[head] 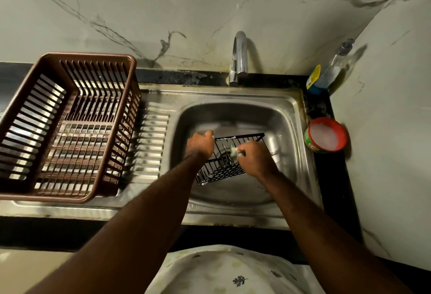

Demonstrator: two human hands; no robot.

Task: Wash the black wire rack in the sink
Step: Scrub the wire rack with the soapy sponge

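Black stone bench (pixel 46 230) ran along the near side of a steel sink (pixel 292 116), with a pale printed garment (pixel 221 270) closest to the camera. Both bare forearms reached into the basin. The left hand (pixel 201 145) had its fingers curled round the far left corner of the black wire rack (pixel 219 172), which sat tilted in the basin over the drain with foam on its top rim. The right hand (pixel 255 158) pinched a greenish, soapy scrub pad (pixel 234 151) against the rack's wires. To the left, a brown slatted basket (pixel 93 56) stood on the drainboard (pixel 151 139). To the right sat a red tub (pixel 326 135) of white foam. Farther back stood the tap (pixel 240 55), a clear bottle (pixel 331 69) and the marble wall (pixel 163 2).
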